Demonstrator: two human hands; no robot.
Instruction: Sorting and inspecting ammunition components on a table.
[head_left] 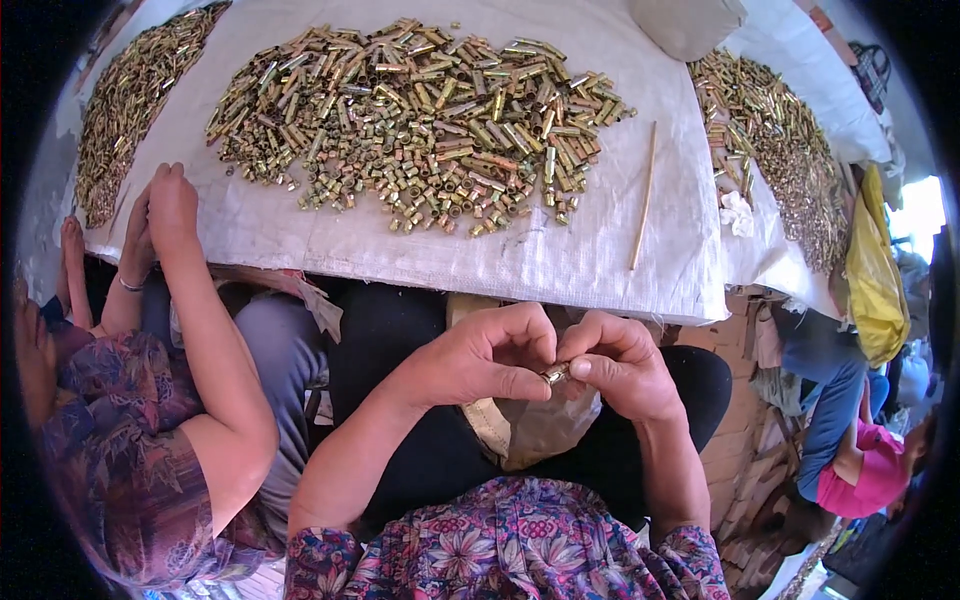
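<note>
Above my lap, just off the table's near edge, my left hand (492,350) and my right hand (625,370) meet fingertip to fingertip. Between them is a small brass-coloured metal sleeve (554,375), pinched by thumb and forefinger on both sides. Fingers cover most of the sleeve, so whether it is one piece or two joined ones cannot be made out. Beyond my hands, a wide pile of similar parts (430,125) lies on the white woven sheet (400,260): long sleeves at the back, short ring-like nuts toward the front.
A thin wooden stick (644,195) lies right of the pile. More metal parts are heaped at far left (140,100) and right (775,140). A pale container (688,25) stands at the back. One co-worker's hands (165,210) are at left; another person in pink (862,470) sits at right.
</note>
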